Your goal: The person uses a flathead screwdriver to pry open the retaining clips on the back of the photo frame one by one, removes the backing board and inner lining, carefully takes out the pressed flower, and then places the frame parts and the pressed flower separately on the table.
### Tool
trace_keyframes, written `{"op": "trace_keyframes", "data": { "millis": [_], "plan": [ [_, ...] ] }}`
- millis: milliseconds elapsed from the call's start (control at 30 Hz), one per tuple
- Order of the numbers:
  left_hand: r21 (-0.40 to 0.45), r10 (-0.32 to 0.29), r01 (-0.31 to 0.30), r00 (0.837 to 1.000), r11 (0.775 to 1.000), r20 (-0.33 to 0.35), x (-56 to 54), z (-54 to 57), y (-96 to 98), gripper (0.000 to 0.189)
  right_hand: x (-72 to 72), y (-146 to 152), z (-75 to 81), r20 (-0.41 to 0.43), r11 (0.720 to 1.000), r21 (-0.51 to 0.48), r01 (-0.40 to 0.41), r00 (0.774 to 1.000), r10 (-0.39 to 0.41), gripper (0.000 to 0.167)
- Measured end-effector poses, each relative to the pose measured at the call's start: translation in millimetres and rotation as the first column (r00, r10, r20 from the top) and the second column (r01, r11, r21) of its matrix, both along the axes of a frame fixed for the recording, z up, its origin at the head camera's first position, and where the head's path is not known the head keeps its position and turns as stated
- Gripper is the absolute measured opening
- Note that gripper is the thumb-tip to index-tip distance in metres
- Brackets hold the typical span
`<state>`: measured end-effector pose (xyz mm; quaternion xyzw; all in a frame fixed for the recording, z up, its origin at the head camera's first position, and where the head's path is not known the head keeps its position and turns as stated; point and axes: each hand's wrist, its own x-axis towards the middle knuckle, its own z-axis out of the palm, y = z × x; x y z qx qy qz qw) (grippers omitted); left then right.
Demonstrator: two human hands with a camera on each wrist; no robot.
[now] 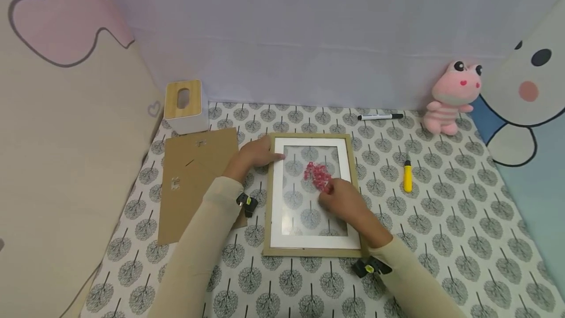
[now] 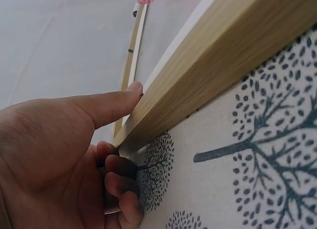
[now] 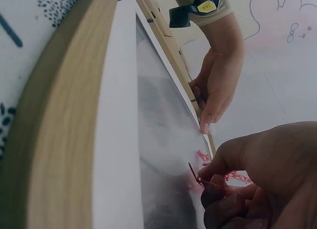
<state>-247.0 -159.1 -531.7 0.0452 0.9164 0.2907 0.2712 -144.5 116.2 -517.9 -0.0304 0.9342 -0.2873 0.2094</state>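
Observation:
A light wooden picture frame (image 1: 269,200) with a white mat (image 1: 276,210) lies on the tree-print cloth, and the cloth's pattern shows through its glass. My left hand (image 1: 256,153) grips the frame's upper left side. In the left wrist view the thumb (image 2: 111,106) lies over the frame's edge, while the other fingers curl at its outer side. Over the glass, my right hand (image 1: 346,202) pinches the thin stem of a pink-red flower sprig (image 1: 319,175). The stem's end (image 3: 192,170) sticks out past the fingertips in the right wrist view. The blossoms point up and left, close over the glass.
A brown cardboard backing (image 1: 176,220) lies left of the frame, partly under the left forearm. Behind it stands a tissue box (image 1: 187,104) with a wooden lid. Rightward are a marker (image 1: 380,117), a yellow-handled tool (image 1: 408,178) and a pink plush toy (image 1: 454,90).

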Motion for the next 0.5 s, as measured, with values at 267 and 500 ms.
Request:
{"op": "trace_keyframes", "data": {
  "millis": [267,500],
  "plan": [
    [-0.036,-0.006,0.006,1.000,0.999,-0.007,-0.5,0.0,3.6,0.059,1.6,16.5,13.6,-0.035,0.997,-0.071,0.001,0.999,-0.004,0.011],
    [-0.036,0.005,-0.006,1.000,0.999,-0.009,0.3,-0.8,1.2,0.056,-2.0,42.0,23.2,-0.057,0.998,-0.055,0.010,0.998,-0.013,0.014]
  ]
}}
